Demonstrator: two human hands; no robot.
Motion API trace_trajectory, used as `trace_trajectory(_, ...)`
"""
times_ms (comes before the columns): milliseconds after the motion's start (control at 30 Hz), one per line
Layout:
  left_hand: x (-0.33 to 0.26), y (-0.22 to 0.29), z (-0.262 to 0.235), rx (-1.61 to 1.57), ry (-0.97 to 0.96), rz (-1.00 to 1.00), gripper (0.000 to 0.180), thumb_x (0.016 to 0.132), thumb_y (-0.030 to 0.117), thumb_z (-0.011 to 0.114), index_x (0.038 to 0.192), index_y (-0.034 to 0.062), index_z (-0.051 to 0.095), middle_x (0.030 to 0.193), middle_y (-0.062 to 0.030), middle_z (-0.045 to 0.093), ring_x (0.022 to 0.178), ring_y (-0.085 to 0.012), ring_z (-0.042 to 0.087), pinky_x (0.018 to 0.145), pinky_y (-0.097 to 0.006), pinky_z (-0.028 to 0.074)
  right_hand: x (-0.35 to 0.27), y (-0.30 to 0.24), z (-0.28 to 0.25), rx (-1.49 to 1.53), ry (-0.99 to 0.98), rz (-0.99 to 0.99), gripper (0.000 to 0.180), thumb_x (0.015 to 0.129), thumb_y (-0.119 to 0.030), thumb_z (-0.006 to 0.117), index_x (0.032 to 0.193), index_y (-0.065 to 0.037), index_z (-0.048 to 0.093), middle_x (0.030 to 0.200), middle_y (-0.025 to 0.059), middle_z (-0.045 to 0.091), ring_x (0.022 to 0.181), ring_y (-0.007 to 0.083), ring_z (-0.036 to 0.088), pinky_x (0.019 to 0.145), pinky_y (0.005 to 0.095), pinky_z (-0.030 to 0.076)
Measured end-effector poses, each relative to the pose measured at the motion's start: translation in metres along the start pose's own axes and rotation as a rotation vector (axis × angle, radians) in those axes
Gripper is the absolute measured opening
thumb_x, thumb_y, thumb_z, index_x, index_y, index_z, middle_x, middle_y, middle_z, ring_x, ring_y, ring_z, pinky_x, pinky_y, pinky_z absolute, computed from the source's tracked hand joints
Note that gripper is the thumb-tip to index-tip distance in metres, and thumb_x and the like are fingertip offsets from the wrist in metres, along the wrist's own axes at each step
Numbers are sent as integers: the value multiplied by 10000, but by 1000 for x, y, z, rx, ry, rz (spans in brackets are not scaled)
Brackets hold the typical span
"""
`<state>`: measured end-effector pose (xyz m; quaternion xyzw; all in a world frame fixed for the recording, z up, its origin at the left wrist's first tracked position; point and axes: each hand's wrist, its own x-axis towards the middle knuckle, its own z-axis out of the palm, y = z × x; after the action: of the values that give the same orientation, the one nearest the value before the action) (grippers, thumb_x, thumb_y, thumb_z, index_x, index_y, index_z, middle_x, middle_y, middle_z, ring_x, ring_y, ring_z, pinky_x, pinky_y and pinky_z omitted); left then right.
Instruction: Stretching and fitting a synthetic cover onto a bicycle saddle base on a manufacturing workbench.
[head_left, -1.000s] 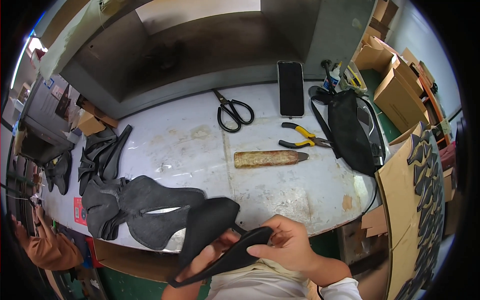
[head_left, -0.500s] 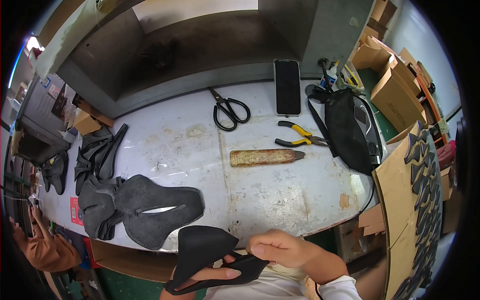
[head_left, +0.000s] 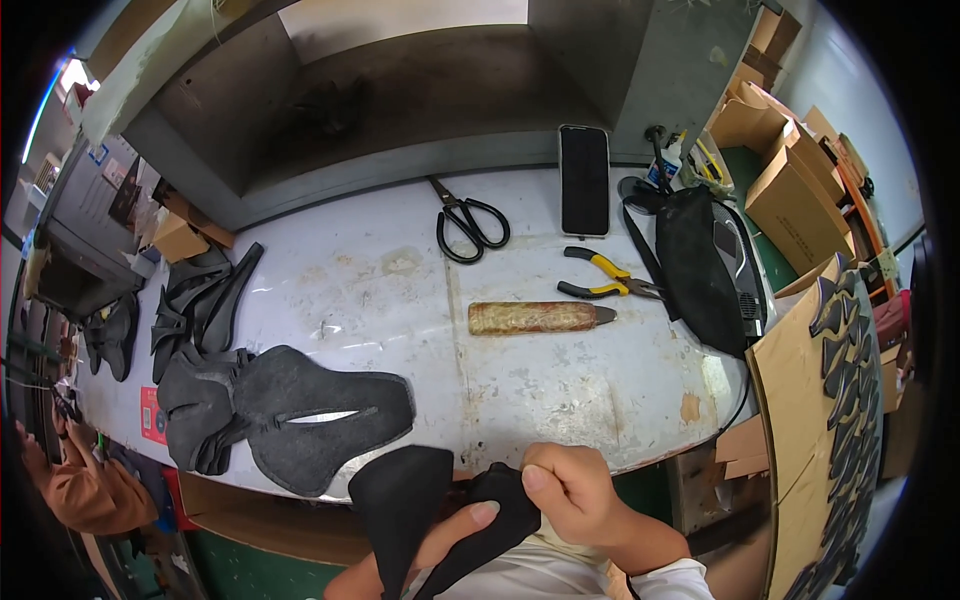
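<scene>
A black, pliable cover [head_left: 400, 500] that looks like a bicycle saddle cover is held in front of my body at the table's near edge. My left hand [head_left: 447, 542] grips it from below, thumb laid over the inner side and the other fingers mostly hidden. Fingers curled, my right hand [head_left: 572, 492] pinches the cover's right end. Just beyond, to the left, lie dark grey saddle-shaped pieces [head_left: 290, 385], the front one with a long slit. A knife with a wrapped handle [head_left: 530, 318] lies in the middle of the table.
Black-handled scissors [head_left: 465, 225], a phone [head_left: 584, 182] and yellow-black pliers [head_left: 610, 275] lie farther back. A black pouch [head_left: 690, 265] sits at the right, beside a cardboard sheet [head_left: 790, 400] carrying several saddle-shaped pieces. More black pieces [head_left: 205, 310] stand at the left. Another person [head_left: 105, 490] is far left.
The cover has been turned and bunched up at its right end, and its left part now stands steeper. My right hand has shifted slightly upward, still gripping it. The view has shifted slightly.
</scene>
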<state>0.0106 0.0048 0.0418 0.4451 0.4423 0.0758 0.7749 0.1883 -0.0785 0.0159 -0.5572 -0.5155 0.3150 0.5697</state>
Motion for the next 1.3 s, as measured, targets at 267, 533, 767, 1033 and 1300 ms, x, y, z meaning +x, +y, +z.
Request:
trace_trajectory(267, 10, -31, -3, -297, -27, 104, 359, 850, 210, 734, 1090, -17, 596, 909, -103, 647, 831, -154, 640, 771, -284, 528, -2, -7, 16, 280, 47, 349, 297, 1026, -219, 492, 803, -23, 506, 663, -31, 410, 648, 57, 358, 562, 243, 340)
trace_trajectory(533, 14, -19, 0, -245, 48, 199, 264, 916, 211, 606, 1039, -24, 606, 887, -113, 679, 783, -159, 660, 698, -278, 531, -9, 2, 12, 323, -68, 380, 317, 1033, -220, 479, 780, -28, 471, 649, -30, 387, 636, 56, 342, 562, 246, 336)
trace_trajectory(767, 18, -14, 8, -382, 139, 264, 169, 928, 171, 604, 967, 7, 608, 862, -117, 683, 749, -159, 661, 693, -276, 539, -4, -6, 12, 1136, -3, 831, 295, 1017, -191, 511, 792, -1, 491, 641, -25, 425, 626, 45, 329, 532, 238, 314)
trace_trajectory(1033, 46, -41, 12, -476, 197, 393, 177, 928, 195, 650, 1017, 46, 614, 892, -72, 684, 775, -132, 653, 706, -258, 532, 1, -11, 28, 1256, 279, 838, 301, 991, -195, 541, 761, -7, 489, 602, -11, 413, 575, 57, 351, 495, 246, 301)
trace_trajectory(1300, 69, -40, -5, 176, -68, 938, 437, 938, 382, 573, 1142, -4, 583, 1026, -110, 630, 954, -238, 594, 893, -349, 442, -16, 4, 5, 872, 280, 399, 331, 980, -332, 574, 823, -49, 503, 771, -11, 550, 666, 41, 465, 565, 220, 371)
